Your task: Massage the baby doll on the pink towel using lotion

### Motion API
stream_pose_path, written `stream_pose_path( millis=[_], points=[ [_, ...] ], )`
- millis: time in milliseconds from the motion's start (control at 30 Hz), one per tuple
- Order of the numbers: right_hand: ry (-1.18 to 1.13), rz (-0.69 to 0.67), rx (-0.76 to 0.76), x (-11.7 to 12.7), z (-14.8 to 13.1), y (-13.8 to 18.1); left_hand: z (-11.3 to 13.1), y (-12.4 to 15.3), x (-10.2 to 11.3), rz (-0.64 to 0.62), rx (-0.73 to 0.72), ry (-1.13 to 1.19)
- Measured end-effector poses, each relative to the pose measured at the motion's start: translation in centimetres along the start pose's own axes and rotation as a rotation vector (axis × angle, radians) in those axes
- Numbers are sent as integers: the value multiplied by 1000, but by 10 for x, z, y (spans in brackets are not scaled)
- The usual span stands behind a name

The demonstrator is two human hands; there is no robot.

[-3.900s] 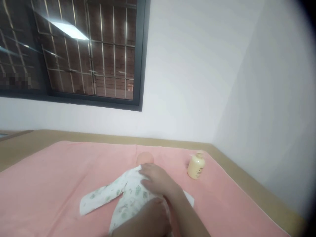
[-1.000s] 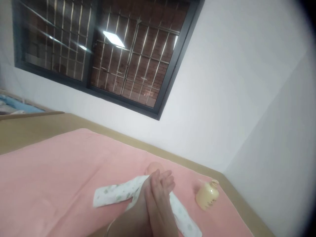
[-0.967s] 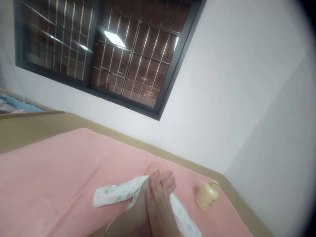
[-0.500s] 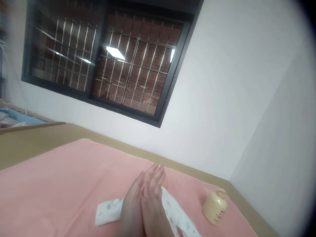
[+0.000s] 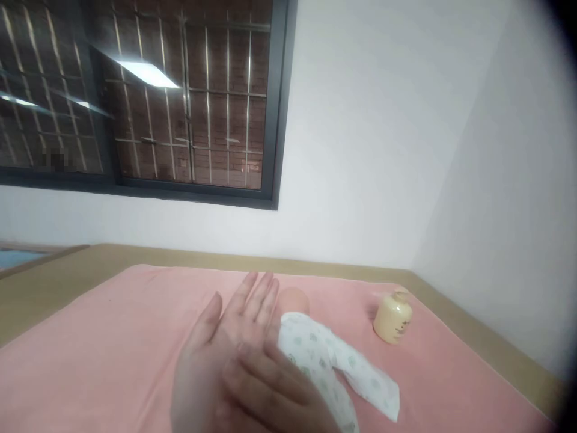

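Observation:
My left hand (image 5: 202, 355) is palm up with its fingers stretched out, above the pink cloth. Across its palm and wrist lies my right hand (image 5: 274, 385), palm down, touching it, fingers extended and a little bent. Neither hand shows anything held. Behind and to the right of them is a white garment with green print (image 5: 320, 346), one sleeve reaching right. A round, skin-toned shape (image 5: 294, 300), like a doll's head, sits at its collar; my hands hide the garment's left part. A cream-coloured bottle (image 5: 392, 319) with dark lettering stands farther right.
The pink cloth (image 5: 103, 337) covers most of a tan padded surface (image 5: 216, 260) with a raised edge. Beyond it are a white wall (image 5: 351, 150) and a dark-framed window (image 5: 274, 120) with bars. Something blue (image 5: 20, 258) lies past the left edge.
My palms were pressed together, fingers pointing forward; now the right hand has slid back over the left palm towards the wrist. The camera view has levelled, and more of the garment shows.

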State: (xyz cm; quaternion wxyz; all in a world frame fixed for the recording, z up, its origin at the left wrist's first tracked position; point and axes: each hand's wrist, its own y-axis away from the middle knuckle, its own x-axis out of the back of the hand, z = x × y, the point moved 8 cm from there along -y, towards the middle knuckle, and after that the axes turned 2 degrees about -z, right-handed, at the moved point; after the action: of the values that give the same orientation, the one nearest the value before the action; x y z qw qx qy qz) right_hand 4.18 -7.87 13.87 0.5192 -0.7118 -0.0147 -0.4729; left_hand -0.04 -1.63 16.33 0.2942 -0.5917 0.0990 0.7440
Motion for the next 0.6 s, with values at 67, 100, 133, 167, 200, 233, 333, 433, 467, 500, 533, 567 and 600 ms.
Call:
stream_pose_path(
  millis=[67, 100, 133, 167, 200, 233, 333, 433, 467, 500, 533, 567, 600],
  points=[
    [-35, 10, 3, 13, 6, -10, -13, -4, 1, 29, 51, 12],
    [-59, 7, -5, 18, 10, -14, -17, -6, 2, 41, 69, 16],
    [-80, 6, -18, 23, 15, -17, -18, -10, 3, 55, 81, 17],
    [-96, 2, -36, 26, 20, -18, -18, -14, 6, 78, 90, 15],
    [-105, -6, -61, 28, 24, -18, -17, -19, 10, 110, 95, 9],
    [-108, -8, -83, 29, 27, -18, -14, -25, 14, 145, 91, 1],
    [-121, 53, -99, 34, 25, -16, -6, -42, 28, 217, 59, -13],
    [-183, 180, -14, 46, 13, -19, -11, -52, 38, 214, 63, 18],
    [-203, 193, 2, 48, 10, -20, -16, -53, 40, 208, 81, 24],
    [-213, 188, -7, 50, 10, -21, -21, -53, 42, 199, 104, 21],
    [-213, 165, -37, 50, 12, -23, -26, -52, 43, 187, 132, 10],
    [-203, 141, -74, 49, 14, -24, -29, -50, 43, 176, 159, -2],
    [-188, 113, -111, 48, 17, -24, -30, -49, 43, 170, 175, -9]
  ],
)
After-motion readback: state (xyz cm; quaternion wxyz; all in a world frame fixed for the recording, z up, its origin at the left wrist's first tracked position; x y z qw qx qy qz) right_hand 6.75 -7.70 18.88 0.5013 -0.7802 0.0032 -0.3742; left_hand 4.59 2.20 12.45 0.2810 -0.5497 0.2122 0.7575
